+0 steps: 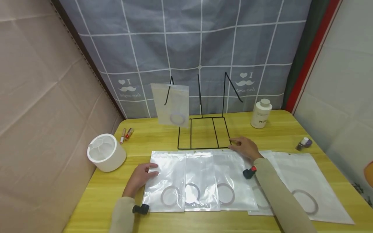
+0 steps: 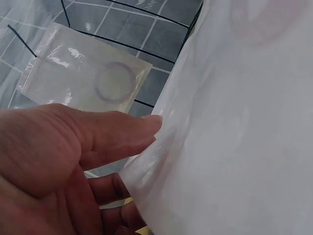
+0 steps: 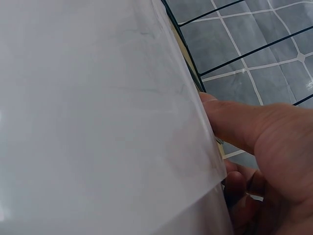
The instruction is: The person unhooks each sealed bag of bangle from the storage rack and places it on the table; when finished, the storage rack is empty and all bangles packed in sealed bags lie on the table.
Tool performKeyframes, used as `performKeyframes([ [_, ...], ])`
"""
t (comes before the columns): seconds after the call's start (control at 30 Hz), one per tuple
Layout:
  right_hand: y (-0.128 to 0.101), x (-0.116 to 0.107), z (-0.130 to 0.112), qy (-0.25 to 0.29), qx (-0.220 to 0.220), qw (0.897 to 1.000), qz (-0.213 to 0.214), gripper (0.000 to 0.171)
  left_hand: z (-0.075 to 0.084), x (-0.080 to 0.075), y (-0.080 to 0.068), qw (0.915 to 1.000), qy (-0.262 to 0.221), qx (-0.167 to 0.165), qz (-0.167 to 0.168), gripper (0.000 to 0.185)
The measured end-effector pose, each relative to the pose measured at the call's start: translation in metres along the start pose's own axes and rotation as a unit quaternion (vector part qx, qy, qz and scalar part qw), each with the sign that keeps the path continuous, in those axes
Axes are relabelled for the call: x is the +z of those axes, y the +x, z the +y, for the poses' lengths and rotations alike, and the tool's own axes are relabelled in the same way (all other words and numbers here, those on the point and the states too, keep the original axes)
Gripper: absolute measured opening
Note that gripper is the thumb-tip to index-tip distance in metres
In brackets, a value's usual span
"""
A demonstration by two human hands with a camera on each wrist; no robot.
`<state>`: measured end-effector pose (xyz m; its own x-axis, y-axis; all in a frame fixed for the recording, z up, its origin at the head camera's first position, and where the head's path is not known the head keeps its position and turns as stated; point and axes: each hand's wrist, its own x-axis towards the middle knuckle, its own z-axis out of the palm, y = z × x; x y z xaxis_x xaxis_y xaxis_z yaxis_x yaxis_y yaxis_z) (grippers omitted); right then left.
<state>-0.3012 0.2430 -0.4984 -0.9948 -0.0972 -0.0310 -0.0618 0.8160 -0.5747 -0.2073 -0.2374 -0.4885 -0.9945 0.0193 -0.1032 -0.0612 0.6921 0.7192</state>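
Several clear plastic zip bags (image 1: 170, 165), each with a pale ring inside, lie in an overlapping row. My left hand (image 1: 140, 178) is at the leftmost bag's left edge. In the left wrist view the thumb (image 2: 132, 125) lies at the edge of a plastic bag (image 2: 215, 142), and the lower fingers pass behind it. My right hand (image 1: 244, 147) touches the bags' top edge beside the front corner of a black wire rack (image 1: 204, 148). Its thumb (image 3: 234, 117) is extended along the bag's edge (image 3: 122, 117); some fingertips are hidden. One bag (image 1: 170, 103) hangs on the rack's left prong.
At the left stands a white round container (image 1: 113, 158), with small red-and-clear tubes (image 1: 127, 134) behind it. A white bottle (image 1: 261, 114) stands at the back right. Near the table's right edge lies a small dark bottle with a white cap (image 1: 302, 143).
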Motion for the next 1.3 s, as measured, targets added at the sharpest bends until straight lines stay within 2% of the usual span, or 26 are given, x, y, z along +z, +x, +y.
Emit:
performKeyframes([
  [0.13, 0.000, 0.000, -0.001, -0.001, 0.007, 1.000, -0.001, 0.056, 0.003, -0.003, -0.006, 0.9970, 0.066, 0.005, -0.039, 0.035],
  [0.3, 0.001, 0.000, -0.001, -0.001, 0.017, 1.000, -0.002, 0.056, 0.009, -0.010, -0.015, 0.9875, 0.130, 0.010, -0.089, 0.044],
  [0.4, 0.000, 0.000, -0.001, 0.004, 0.019, 1.000, 0.001, 0.056, 0.012, -0.014, -0.016, 0.9840, 0.142, 0.019, -0.105, 0.048],
  [0.5, 0.000, 0.001, -0.002, 0.009, 0.017, 1.000, 0.002, 0.057, 0.012, -0.018, -0.016, 0.9839, 0.134, 0.017, -0.117, 0.053],
  [0.6, 0.000, 0.001, -0.001, 0.012, 0.020, 1.000, 0.000, 0.057, 0.012, -0.022, -0.009, 0.9853, 0.127, 0.012, -0.114, 0.055],
  [0.67, 0.000, 0.001, -0.001, 0.011, 0.022, 1.000, -0.002, 0.057, 0.014, -0.024, 0.001, 0.9878, 0.118, 0.011, -0.100, 0.055],
  [0.73, 0.000, 0.001, -0.001, 0.011, 0.025, 1.000, -0.001, 0.056, 0.018, -0.027, 0.016, 0.9922, 0.096, 0.026, -0.075, 0.052],
  [0.83, 0.000, 0.001, -0.001, 0.013, 0.027, 1.000, -0.001, 0.057, 0.029, -0.033, 0.045, 0.9960, 0.038, 0.075, -0.029, 0.048],
  [0.9, 0.000, 0.000, -0.001, 0.015, 0.028, 0.999, 0.001, 0.057, 0.038, -0.037, 0.068, 0.9933, -0.018, 0.114, 0.002, 0.047],
  [0.97, 0.000, -0.001, 0.000, 0.017, 0.031, 0.999, 0.002, 0.057, 0.049, -0.041, 0.090, 0.9869, -0.068, 0.142, 0.033, 0.047],
  [1.1, 0.000, 0.000, 0.001, 0.019, 0.040, 0.999, 0.004, 0.056, 0.073, -0.046, 0.126, 0.9713, -0.152, 0.164, 0.081, 0.047],
  [1.2, 0.000, 0.002, 0.002, 0.018, 0.038, 0.999, 0.005, 0.056, 0.089, -0.050, 0.145, 0.9596, -0.196, 0.174, 0.103, 0.045],
  [1.3, 0.000, 0.004, 0.001, 0.015, 0.030, 0.999, 0.008, 0.055, 0.100, -0.054, 0.159, 0.9441, -0.244, 0.187, 0.119, 0.044],
])
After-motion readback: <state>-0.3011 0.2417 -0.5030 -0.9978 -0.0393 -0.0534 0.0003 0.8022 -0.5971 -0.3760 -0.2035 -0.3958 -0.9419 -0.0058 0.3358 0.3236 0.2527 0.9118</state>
